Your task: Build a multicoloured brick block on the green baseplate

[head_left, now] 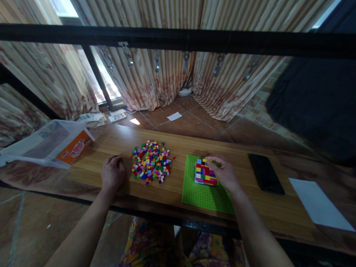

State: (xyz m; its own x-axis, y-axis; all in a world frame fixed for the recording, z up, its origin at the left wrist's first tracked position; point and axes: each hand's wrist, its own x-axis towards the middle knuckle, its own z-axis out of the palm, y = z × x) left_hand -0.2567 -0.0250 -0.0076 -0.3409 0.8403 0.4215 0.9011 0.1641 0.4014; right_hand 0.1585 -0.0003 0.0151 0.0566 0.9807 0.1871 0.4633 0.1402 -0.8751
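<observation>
A heap of small coloured bricks (152, 162) lies on the wooden table (169, 192) in front of me. To its right sits a green baseplate (200, 193) carrying a square block of built-up coloured bricks (205, 173). My right hand (223, 173) rests on the baseplate, its fingers curled against the far right side of that block. My left hand (113, 172) lies on the table just left of the heap, loosely curled into a fist, with nothing showing in it.
A clear plastic box with an orange label (55, 142) lies tipped at the table's left end. A black phone (265, 172) and a white sheet (319, 204) lie to the right. A black rail (182, 39) crosses overhead; curtains hang behind.
</observation>
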